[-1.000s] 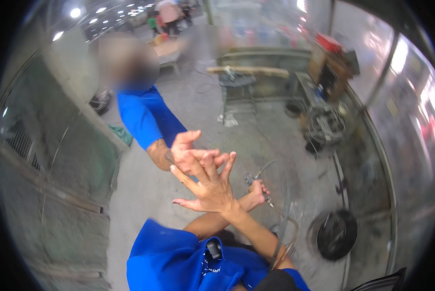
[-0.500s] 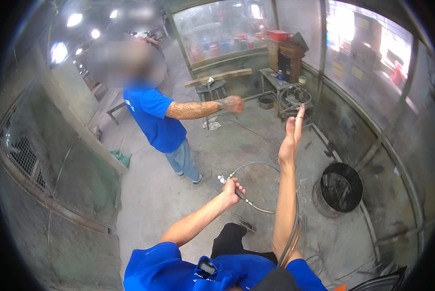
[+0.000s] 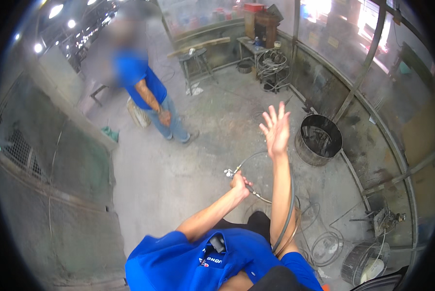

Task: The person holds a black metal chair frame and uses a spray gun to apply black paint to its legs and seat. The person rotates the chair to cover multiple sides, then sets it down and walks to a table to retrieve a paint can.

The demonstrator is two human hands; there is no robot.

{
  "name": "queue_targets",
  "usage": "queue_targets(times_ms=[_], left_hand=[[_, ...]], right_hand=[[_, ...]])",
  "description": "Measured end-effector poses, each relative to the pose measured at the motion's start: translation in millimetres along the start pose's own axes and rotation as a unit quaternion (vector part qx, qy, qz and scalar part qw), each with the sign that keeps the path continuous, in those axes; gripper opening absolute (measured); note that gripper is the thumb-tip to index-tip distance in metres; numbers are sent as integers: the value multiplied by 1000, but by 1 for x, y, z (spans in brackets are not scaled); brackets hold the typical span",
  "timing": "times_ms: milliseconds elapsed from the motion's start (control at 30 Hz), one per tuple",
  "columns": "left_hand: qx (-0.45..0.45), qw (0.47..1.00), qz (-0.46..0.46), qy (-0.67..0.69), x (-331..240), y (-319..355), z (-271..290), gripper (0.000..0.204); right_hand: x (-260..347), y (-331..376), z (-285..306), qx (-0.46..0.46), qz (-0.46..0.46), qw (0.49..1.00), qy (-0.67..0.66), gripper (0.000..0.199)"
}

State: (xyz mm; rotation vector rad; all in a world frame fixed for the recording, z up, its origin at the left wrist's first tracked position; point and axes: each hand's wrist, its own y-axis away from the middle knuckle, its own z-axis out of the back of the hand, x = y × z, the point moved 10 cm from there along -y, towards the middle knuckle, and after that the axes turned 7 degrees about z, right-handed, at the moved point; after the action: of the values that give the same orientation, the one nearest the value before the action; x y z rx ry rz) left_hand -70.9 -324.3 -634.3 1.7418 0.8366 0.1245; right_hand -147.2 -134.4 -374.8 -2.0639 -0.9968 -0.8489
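Observation:
My left hand (image 3: 240,183) is closed around the handle of a small silver spray gun (image 3: 228,172) with hoses attached. One hose leaves the handle's lower end and another curves away from the gun's head. A grey hose (image 3: 292,206) runs along my right forearm toward my shoulder. My right hand (image 3: 276,132) is raised in front of me, fingers spread and nothing in it. Beyond it, to the right, a dark round metal drum (image 3: 310,156) with dark scraps inside stands on the floor.
A person in a blue shirt (image 3: 154,89) stands ahead on the left. Farther back are a stool (image 3: 198,57) with a board on it, a low bench (image 3: 250,47) and coiled hoses (image 3: 274,68). Loose hoses (image 3: 326,242) and a bucket (image 3: 353,264) lie lower right.
My view has turned right and down. My right hand has turned and spread its fingers. The other person's outstretched arm has dropped. The spray gun stays in my left hand.

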Motion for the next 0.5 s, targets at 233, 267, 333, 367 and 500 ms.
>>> queue_targets(times_ms=[233, 267, 333, 367, 500], left_hand=[[108, 983, -118, 92, -52, -20, 118, 21], [133, 974, -133, 122, -60, -21, 131, 21], [148, 962, -136, 183, -78, -23, 163, 23], [-36, 980, -53, 190, -72, -33, 199, 23], [69, 967, -70, 236, -114, -23, 166, 13]], right_hand=[[-76, 274, -197, 317, -52, 944, 68, 98], [-102, 289, -210, 318, -117, 934, 117, 99], [-134, 247, -232, 258, -137, 949, 119, 103], [-142, 208, -245, 247, -101, 943, 200, 101], [-178, 112, -286, 217, -108, 882, 404, 98]])
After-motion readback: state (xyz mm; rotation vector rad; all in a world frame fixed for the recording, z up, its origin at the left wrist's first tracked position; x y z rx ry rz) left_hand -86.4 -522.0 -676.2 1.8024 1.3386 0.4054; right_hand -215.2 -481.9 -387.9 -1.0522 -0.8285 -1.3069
